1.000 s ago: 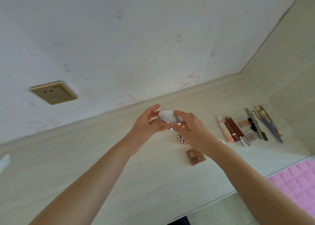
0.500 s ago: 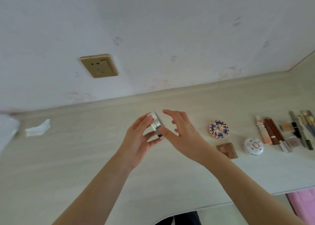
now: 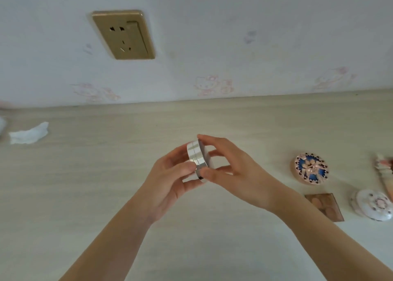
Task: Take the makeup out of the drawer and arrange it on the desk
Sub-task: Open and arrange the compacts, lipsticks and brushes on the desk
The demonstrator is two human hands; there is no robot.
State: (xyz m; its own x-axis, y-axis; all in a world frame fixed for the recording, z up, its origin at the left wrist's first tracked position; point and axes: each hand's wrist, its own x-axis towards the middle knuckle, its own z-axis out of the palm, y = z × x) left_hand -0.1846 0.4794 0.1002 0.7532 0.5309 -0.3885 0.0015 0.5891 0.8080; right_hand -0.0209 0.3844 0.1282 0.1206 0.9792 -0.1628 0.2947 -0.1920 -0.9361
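Observation:
A round silver compact is held on edge above the desk, between both hands. My left hand grips it from the left with thumb and fingers curled round its rim. My right hand pinches it from the right, index finger on its top and thumb at its lower edge. On the desk to the right lie a blue-patterned round compact, a small brown square palette and a white round compact. Tubes show at the right edge, mostly cut off.
A crumpled white tissue lies at the desk's far left. A gold wall socket sits on the patterned wall behind the desk. Bare desk surface stretches left of and in front of my hands.
The view has swung left, so the laid-out makeup has slid to the right edge. The silver compact has turned from face-up to standing on edge, and my right hand has closed onto it.

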